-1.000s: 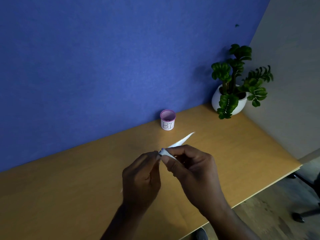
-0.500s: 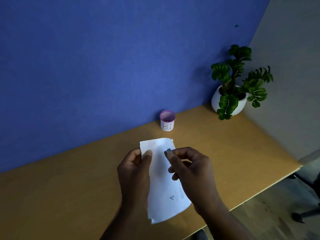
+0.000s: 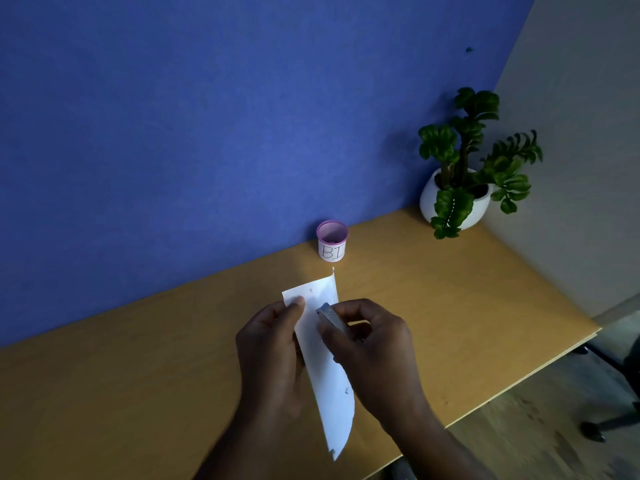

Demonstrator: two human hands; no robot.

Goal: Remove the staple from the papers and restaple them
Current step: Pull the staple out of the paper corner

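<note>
L hand pinching papers, R hand gripping stapler

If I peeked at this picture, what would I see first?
First, two hands in the middle: the left hand pinches a white paper near its top, and the right hand holds a small grey stapler against it. Behind them a pink cup marked "BI" stands by the blue wall, a potted plant in the corner.

Cup ahead (tabletop bare).
</note>
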